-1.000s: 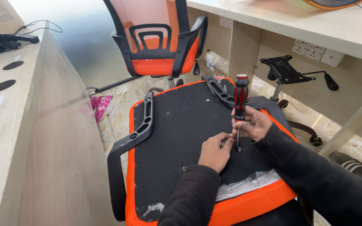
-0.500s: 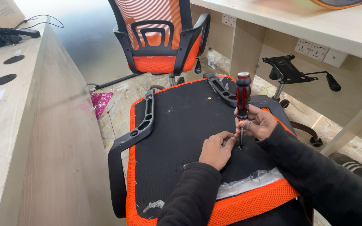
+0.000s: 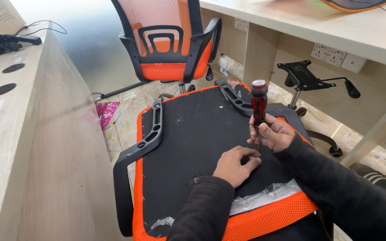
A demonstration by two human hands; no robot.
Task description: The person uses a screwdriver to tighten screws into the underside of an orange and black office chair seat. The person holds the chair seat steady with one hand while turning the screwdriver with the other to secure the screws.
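Head view: two hands at the underside of an upturned chair seat.

At far left runs a pale wooden desk top with round cable holes. Beside it lies the orange mesh chair seat with its black fabric underside facing up (a black plastic armrest is bolted along its left edge). The left hand rests on the black underside, fingers curled loosely, fingertips beside the tool's tip. The right hand is closed around the shaft of a red-and-black-handled screwdriver, held upright, tip down on the seat. Further right stands a black metal chair base mechanism.
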